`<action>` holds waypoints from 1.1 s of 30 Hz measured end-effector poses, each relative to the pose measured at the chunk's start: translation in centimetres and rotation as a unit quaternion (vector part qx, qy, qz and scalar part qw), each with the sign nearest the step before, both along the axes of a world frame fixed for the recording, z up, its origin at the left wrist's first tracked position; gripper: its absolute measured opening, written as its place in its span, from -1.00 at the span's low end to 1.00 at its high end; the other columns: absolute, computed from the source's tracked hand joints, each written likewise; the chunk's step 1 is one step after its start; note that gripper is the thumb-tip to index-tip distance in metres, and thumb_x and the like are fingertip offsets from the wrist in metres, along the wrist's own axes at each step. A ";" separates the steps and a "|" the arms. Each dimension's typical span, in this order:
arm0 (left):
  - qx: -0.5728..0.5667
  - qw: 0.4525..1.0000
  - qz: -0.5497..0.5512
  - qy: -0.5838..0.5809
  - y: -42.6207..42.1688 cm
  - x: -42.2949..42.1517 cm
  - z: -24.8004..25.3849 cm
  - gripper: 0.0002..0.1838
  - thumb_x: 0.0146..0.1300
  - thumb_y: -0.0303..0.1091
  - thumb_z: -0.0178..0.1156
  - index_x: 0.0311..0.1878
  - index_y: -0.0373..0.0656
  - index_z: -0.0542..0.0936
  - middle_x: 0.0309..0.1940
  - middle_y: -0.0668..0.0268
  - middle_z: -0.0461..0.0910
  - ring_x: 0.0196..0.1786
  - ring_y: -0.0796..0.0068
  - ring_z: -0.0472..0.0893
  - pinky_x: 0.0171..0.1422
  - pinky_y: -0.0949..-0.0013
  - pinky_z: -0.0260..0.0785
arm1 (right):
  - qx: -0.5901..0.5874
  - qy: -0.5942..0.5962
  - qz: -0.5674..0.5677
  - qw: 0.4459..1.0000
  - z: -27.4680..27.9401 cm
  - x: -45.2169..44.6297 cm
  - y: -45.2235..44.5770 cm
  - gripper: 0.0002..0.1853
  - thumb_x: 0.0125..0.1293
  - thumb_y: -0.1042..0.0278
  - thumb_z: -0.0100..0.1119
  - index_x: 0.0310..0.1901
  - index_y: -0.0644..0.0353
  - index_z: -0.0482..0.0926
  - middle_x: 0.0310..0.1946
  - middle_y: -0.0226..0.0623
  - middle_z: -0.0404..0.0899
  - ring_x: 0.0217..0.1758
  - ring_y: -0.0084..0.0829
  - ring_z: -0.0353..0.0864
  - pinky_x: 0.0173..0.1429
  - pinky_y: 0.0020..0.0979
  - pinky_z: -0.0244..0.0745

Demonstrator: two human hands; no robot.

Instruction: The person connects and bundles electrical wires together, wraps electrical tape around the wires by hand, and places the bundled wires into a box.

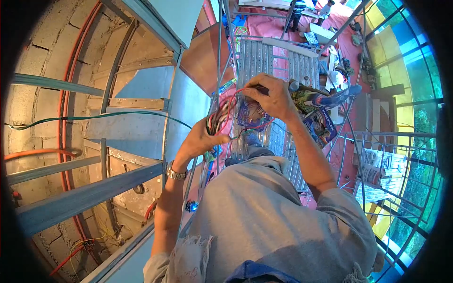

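Note:
A loose bundle of electrical wires [222, 115], red, white and dark strands, is gathered in my left hand [202, 140]. The fingers wrap round the coils, and a watch sits on that wrist. To the right and a little higher, my right hand [272, 98] pinches a red strand of the bundle between thumb and fingertips. A green cable [118, 113] stretches from the wall side on the left toward the bundle; where it joins is hidden by my left hand. Below my right hand, a printed blue bag or box [321, 126] rests on the perforated metal platform [252, 59].
Metal studs [89, 198] frame an opening on my left, with orange conduits [66, 108] along the block wall. Scaffold bars [219, 42] rise close to my left hand. Far below, people [297, 12] stand on a red floor covering. Newspaper [384, 170] lies at right.

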State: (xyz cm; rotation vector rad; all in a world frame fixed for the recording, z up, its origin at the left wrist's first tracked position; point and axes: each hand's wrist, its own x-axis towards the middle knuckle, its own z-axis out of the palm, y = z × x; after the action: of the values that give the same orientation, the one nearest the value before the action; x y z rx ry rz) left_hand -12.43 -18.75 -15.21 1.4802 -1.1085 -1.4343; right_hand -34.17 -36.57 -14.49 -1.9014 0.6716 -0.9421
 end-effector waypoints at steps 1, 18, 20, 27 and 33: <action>-0.001 0.999 -0.022 -0.045 0.0 -0.6 0.2 -0.16 0.18 0.06 0.62 0.37 -0.27 0.52 -0.41 0.53 0.49 -0.47 0.68 0.42 -0.39 0.44 0.34 | -0.002 0.004 0.012 1.000 0.5 0.3 0.0 -0.82 0.30 0.36 0.51 -0.18 0.26 0.76 -0.29 -0.26 0.73 -0.29 -0.44 0.67 -0.15 -0.34 0.55; 0.011 0.994 0.109 -0.011 -0.4 0.2 2.1 -0.69 0.26 -0.37 0.55 -0.33 -0.11 0.52 -0.65 0.46 0.49 -0.69 0.65 0.44 -0.64 0.47 0.20 | 0.366 -0.029 0.203 0.908 -10.0 3.1 0.1 -0.70 0.61 0.15 0.24 0.16 0.15 0.70 -0.37 -0.60 0.51 -0.32 -0.70 0.41 -0.19 -0.53 0.39; 0.024 0.992 0.121 -0.014 -0.4 1.2 2.4 -0.68 0.25 -0.36 0.56 -0.30 -0.12 0.52 -0.65 0.46 0.48 -0.69 0.65 0.45 -0.65 0.50 0.20 | 0.366 -0.019 0.173 0.914 -11.1 2.6 -0.2 -0.72 0.64 0.16 0.19 0.12 0.15 0.72 -0.34 -0.60 0.53 -0.32 -0.70 0.42 -0.20 -0.55 0.38; 0.019 0.990 0.124 -0.062 0.5 2.2 1.1 -0.71 0.25 -0.35 0.57 -0.22 -0.16 0.57 -0.64 0.47 0.47 -0.68 0.67 0.45 -0.65 0.52 0.20 | 0.289 0.034 0.062 0.955 -12.6 1.0 -1.8 -0.73 0.65 0.22 0.15 0.07 0.22 0.73 -0.38 -0.61 0.51 -0.37 -0.69 0.35 -0.29 -0.52 0.28; 0.012 0.986 0.163 -0.023 0.2 2.4 0.5 -0.71 0.27 -0.31 0.56 -0.24 -0.15 0.57 -0.64 0.44 0.50 -0.68 0.66 0.45 -0.63 0.50 0.22 | 0.242 0.121 0.093 0.958 -12.4 2.0 0.7 -0.72 0.66 0.21 0.10 0.11 0.18 0.71 -0.44 -0.55 0.45 -0.43 -0.70 0.32 -0.35 -0.51 0.26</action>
State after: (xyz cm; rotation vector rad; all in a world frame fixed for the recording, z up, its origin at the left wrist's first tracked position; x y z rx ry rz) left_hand -10.00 -18.59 -14.75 1.6321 -0.8305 -1.1936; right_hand -32.17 -35.84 -26.88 -1.6116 0.7690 -0.3792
